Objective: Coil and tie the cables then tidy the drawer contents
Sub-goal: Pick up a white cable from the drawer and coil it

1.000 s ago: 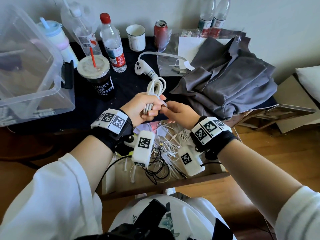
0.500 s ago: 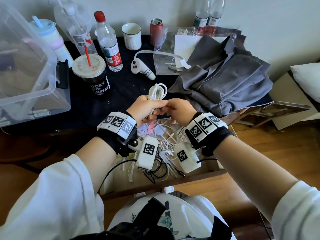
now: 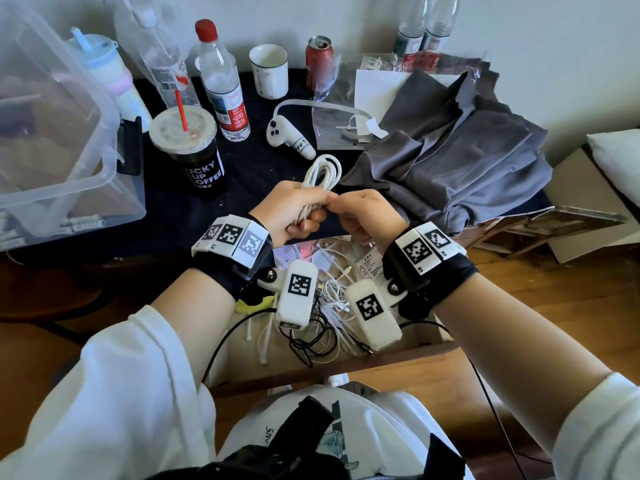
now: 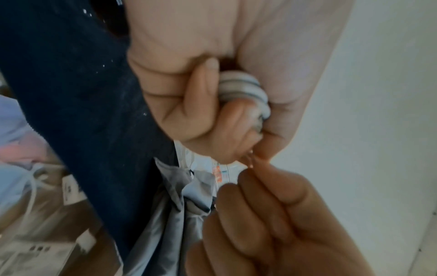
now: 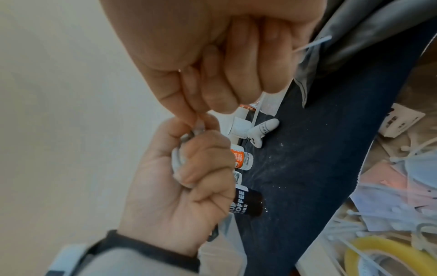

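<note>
A white cable (image 3: 322, 174) is coiled into a long loop above the dark tabletop. My left hand (image 3: 304, 216) grips its lower half in a fist, and the strands show between the fingers (image 4: 243, 85). My right hand (image 3: 349, 206) meets the left at the bundle, thumb and forefinger pinched at the cable (image 5: 176, 160). A thin white cable tie (image 5: 312, 44) sticks out past the right hand's curled fingers (image 5: 212, 74). Below both wrists the open drawer (image 3: 346, 368) holds loose white and black cables (image 3: 329, 306) and several cable ties.
On the table stand a clear plastic box (image 3: 52, 133), a coffee cup with a red straw (image 3: 194, 157), water bottles (image 3: 223, 84), a mug (image 3: 270, 71) and a can (image 3: 317, 64). A white controller (image 3: 289, 136) and grey cloth (image 3: 450, 161) lie near the coil. A yellow tape roll (image 5: 387, 255) is in the drawer.
Both hands have stayed together on the coil, which now leans a little more to the right. The right hand's fingertips have closed in against the bundle.
</note>
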A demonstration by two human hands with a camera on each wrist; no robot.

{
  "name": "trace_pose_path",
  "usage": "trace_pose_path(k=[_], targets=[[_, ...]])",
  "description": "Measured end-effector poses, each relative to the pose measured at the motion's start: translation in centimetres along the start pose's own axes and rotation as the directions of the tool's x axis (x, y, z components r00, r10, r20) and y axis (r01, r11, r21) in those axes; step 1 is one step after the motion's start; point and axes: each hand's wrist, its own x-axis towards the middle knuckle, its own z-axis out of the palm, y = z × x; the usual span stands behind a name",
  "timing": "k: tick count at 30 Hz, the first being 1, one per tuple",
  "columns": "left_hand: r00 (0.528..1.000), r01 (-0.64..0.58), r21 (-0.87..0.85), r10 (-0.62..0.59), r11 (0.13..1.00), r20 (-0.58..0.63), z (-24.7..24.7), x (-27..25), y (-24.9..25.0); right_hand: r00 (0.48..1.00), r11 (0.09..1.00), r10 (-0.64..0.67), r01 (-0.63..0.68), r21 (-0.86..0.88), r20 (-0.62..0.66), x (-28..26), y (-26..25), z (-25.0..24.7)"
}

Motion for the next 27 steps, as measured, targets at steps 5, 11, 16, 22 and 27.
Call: trace_pose_path(k=[5, 11, 16, 22, 27], targets=[[0.993, -0.059, 0.127, 0.071, 0.990, -0.092, -0.3, 0.3, 0.1, 1.000, 1.000, 0.001, -0.001, 0.030, -0.006, -0.3, -0.5, -0.1], [0.972, -0.088, 0.195, 0.127, 0.977, -0.198, 0.7, 0.9, -0.6, 0.988, 0.932, -0.099, 0.052, -0.360, -0.115, -0.3, -0.5, 0.2], [0.955, -0.094, 0.199, 0.145, 0.975, -0.259, 1.7, 1.5, -0.7, 0.983, 0.809, -0.167, 0.090, -0.581, -0.080, -0.6, -1.4, 0.2], [0.980, -0.080, 0.108, 0.098, 0.991, -0.175, 1.8, 1.5, -1.0, 0.978, 0.701, -0.209, 0.138, -0.700, -0.016, -0.9, -1.7, 0.2], [0.986, -0.072, 0.066, 0.081, 0.995, -0.149, 1.6, 1.4, -1.0, 0.967, 0.791, -0.253, 0.210, -0.575, 0.005, -1.2, -1.8, -0.2]])
